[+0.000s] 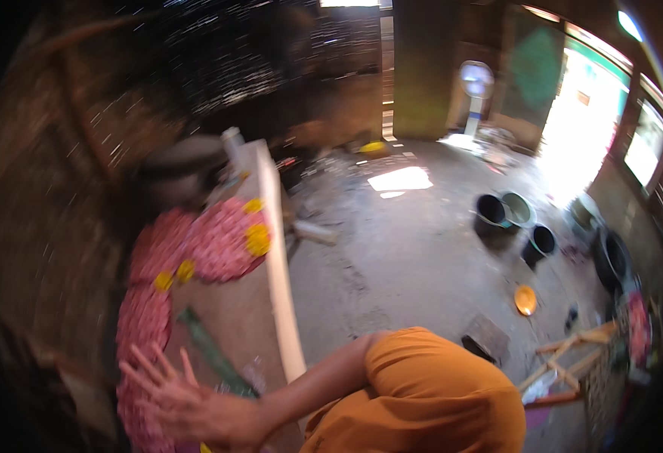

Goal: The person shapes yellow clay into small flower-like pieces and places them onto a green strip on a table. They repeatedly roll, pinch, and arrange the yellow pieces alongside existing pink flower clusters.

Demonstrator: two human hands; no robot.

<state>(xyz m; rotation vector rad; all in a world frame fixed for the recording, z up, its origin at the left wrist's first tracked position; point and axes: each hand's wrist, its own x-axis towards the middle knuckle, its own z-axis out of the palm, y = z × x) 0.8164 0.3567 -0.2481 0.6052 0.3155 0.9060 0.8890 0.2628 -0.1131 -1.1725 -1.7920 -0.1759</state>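
My right hand (195,411) reaches across to the lower left from an orange sleeve (429,385). It is open, its fingers spread, over or against a long band of pink, lumpy-textured pieces (144,321); whether it touches them I cannot tell. The pink pieces line the left side of a brown table (222,306) and widen into a rounded heap (222,240) at its far end. Yellow clumps (258,239) lie among them. A dark green strip (214,353) rests on the table near my fingers, with some clear plastic beside it. My left hand is out of view.
A pale edge (277,264) runs along the table's right side. On the grey floor stand dark buckets (491,214), an orange dish (525,300), a dark block (485,337) and a wooden frame (565,362). A standing scale (474,98) is near the bright doorway (581,106).
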